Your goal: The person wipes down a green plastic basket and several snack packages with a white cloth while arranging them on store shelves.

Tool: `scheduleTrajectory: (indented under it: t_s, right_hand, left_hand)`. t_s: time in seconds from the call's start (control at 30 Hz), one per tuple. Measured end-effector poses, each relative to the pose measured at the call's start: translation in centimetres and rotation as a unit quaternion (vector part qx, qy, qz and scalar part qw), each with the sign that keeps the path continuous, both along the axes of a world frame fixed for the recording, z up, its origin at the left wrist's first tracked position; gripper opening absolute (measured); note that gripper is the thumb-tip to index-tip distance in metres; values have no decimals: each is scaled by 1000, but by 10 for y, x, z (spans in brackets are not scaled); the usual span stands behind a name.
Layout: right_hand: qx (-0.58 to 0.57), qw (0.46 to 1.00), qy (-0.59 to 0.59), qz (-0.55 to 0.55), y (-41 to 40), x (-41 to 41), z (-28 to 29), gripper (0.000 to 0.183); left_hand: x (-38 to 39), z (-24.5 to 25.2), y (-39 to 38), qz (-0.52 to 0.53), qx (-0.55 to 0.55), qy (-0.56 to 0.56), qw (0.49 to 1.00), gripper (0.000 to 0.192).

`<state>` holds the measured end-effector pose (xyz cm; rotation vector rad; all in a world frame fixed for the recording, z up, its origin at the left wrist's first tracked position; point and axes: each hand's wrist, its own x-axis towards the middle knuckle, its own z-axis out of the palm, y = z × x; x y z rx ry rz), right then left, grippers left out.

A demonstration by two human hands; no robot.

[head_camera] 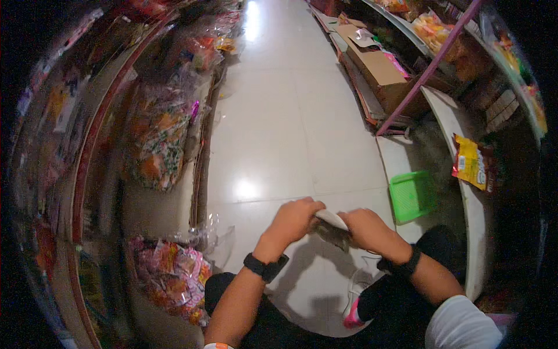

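Both of my hands grip one pale, folded item [332, 219], perhaps a cloth, in front of my knees and above the tiled floor. My left hand [297, 219] has its fingers curled over one end. On the other end is my right hand [369, 230], also with bent fingers. A darker, greyish part of the item hangs below the pale edge between the hands; blur hides its exact kind. Black bands circle both wrists.
Shelves of plastic-wrapped packets [174, 270] line the left side. To the right, a green plastic basket [409, 196] sits on the low shelf, a yellow snack packet [471, 163] on the shelf edge. Farther up are a cardboard box [370, 56] and a slanting pink post [429, 70].
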<state>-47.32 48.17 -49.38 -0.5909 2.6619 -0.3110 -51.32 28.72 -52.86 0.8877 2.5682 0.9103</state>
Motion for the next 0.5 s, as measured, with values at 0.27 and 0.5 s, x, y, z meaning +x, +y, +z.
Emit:
scheduleTrajectory:
  t_s: [0.27,0.5]
  right_hand:
    - [13,998,-63,-16,49,-21,-5,10]
    - [-113,993,-38,-17,61,-87,-14,18]
  left_hand:
    - [-29,-26,65,-128,-26,-18,991,26]
    - [-74,58,72,-99,-227,29,969,23]
